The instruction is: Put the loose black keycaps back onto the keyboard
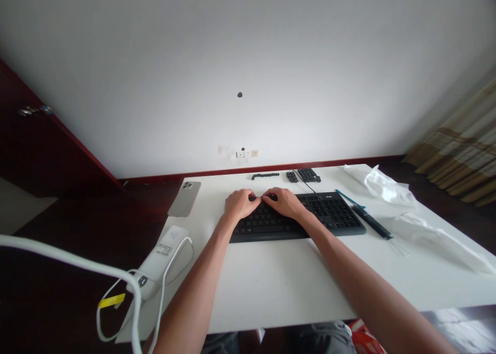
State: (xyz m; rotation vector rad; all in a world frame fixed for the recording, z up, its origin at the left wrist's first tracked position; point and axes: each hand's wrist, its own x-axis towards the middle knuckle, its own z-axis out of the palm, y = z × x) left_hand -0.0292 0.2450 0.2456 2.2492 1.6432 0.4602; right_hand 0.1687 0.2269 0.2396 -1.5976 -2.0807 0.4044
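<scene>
A black keyboard (267,235) lies on the white table, its right part showing to the right of my hands. Over its upper left rows, my left hand (242,203) has curled fingers with thumb and fingertips drawn together. Right beside it, my right hand (284,201) is bent the same way, and the two hands' fingertips nearly meet at the back edge. Whatever is between the fingertips is too small or hidden to name. Behind the keyboard lie a row of loose black keycaps (265,176), a small group of keycaps (292,177) and a larger block of keycaps (308,175).
Right of the keyboard are a black-handled tool with thin wire loops (372,222), a thin blue stick (351,199) and crumpled white plastic bags (383,186). On the left lie a phone (185,199) and a white power strip (160,258) with a looping white cable (77,258).
</scene>
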